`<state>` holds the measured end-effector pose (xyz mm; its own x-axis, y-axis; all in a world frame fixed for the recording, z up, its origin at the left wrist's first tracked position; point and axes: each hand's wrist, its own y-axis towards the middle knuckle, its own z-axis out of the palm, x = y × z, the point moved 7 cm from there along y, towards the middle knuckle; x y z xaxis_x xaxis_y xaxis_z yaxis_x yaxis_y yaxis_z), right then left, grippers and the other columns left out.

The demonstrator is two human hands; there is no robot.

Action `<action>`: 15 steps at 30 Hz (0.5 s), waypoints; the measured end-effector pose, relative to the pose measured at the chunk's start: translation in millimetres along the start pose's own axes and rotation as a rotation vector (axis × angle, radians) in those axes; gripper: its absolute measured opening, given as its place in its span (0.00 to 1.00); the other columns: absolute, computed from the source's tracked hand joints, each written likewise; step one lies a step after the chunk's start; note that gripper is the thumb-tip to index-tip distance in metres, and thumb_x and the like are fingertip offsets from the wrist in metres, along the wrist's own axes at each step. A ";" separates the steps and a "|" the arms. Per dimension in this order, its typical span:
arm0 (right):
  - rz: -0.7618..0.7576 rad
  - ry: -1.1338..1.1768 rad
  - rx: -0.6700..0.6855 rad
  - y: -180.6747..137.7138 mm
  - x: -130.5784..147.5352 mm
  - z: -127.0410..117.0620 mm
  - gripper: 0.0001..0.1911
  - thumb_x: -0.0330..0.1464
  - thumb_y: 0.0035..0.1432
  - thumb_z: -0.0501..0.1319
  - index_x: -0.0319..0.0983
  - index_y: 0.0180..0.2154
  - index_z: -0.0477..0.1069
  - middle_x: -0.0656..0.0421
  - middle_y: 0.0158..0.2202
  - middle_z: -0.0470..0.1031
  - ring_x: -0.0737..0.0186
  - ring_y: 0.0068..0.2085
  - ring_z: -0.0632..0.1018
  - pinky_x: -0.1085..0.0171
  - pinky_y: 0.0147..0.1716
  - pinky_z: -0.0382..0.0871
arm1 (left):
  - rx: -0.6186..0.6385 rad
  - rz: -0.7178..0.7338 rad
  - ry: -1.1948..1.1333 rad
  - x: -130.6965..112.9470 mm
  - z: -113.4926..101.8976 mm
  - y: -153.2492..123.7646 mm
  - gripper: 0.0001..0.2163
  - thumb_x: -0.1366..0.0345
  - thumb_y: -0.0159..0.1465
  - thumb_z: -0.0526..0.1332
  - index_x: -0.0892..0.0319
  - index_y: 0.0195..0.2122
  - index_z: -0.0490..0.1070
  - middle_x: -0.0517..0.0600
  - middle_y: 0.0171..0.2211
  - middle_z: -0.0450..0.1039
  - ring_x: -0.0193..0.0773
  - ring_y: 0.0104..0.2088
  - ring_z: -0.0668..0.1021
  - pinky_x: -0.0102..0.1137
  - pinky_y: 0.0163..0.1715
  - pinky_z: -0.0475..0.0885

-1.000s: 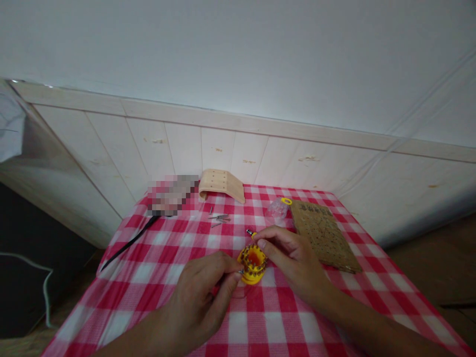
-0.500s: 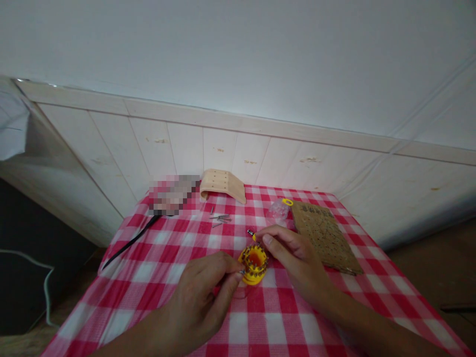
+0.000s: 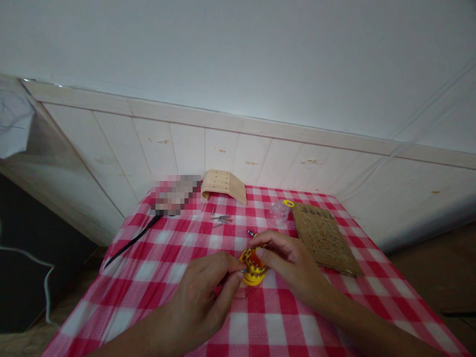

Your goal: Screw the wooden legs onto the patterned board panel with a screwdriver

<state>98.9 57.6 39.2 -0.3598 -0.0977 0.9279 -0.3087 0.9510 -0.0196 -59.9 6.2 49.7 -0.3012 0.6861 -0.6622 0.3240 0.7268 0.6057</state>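
As the left hand (image 3: 208, 282) sits low over the cloth-covered table (image 3: 241, 329), its grip is drawn down to a thumb-and-finger pinch on a small metal piece (image 3: 244, 271), right at the left side of the yellow ring-shaped piece (image 3: 254, 281)! Across from it, the right hand (image 3: 286, 255) curls over that yellow piece's far right side, thumb and fingers bent close together; whether its grip has hold of anything, I can't tell. Just past those fingers pokes a small black-and-white end (image 3: 251, 233). Off right lies flat brown cardboard (image 3: 327, 240); over left, a black strap (image 3: 134, 240). Then loose metal pins (image 3: 223, 218), crumpled clear plastic (image 3: 279, 213), a yellow loop (image 3: 288, 203), and at the back, a bent wooden piece (image 3: 223, 184) near the panelled wall (image 3: 219, 144).
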 end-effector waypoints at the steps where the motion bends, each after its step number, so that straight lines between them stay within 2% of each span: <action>1: 0.004 0.007 -0.005 0.2 -0.6 -0.2 0.11 0.37 0.57 0.61 0.40 0.38 0.78 0.55 0.36 0.81 0.58 0.37 0.80 0.60 0.37 0.73 | 0.000 -0.002 -0.003 0.2 0.2 0.0 0.06 0.75 0.68 0.56 0.59 0.39 0.70 0.45 0.28 0.73 0.29 0.26 0.74 0.23 0.26 0.67; 11: -0.058 0.061 -0.070 -1.6 -0.2 -0.8 0.07 0.36 0.59 0.63 0.40 0.35 0.79 0.58 0.32 0.81 0.62 0.33 0.80 0.64 0.33 0.74 | -0.019 0.023 0.004 -2.7 -0.7 2.2 0.07 0.75 0.68 0.55 0.59 0.39 0.71 0.46 0.27 0.74 0.31 0.25 0.75 0.23 0.25 0.68; 15: -0.205 0.037 -0.221 -7.8 13.1 -15.0 0.07 0.35 0.63 0.63 0.42 0.39 0.79 0.57 0.37 0.83 0.60 0.37 0.82 0.62 0.36 0.77 | -0.014 0.010 0.015 -1.3 -1.0 1.7 0.06 0.75 0.68 0.56 0.59 0.40 0.71 0.46 0.28 0.76 0.31 0.25 0.76 0.24 0.25 0.68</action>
<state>109.8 53.3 57.2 -0.2764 -0.2870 0.9172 -0.1714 0.9538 0.2468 -59.8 6.6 52.0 -0.3117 0.6934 -0.6496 0.3143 0.7204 0.6182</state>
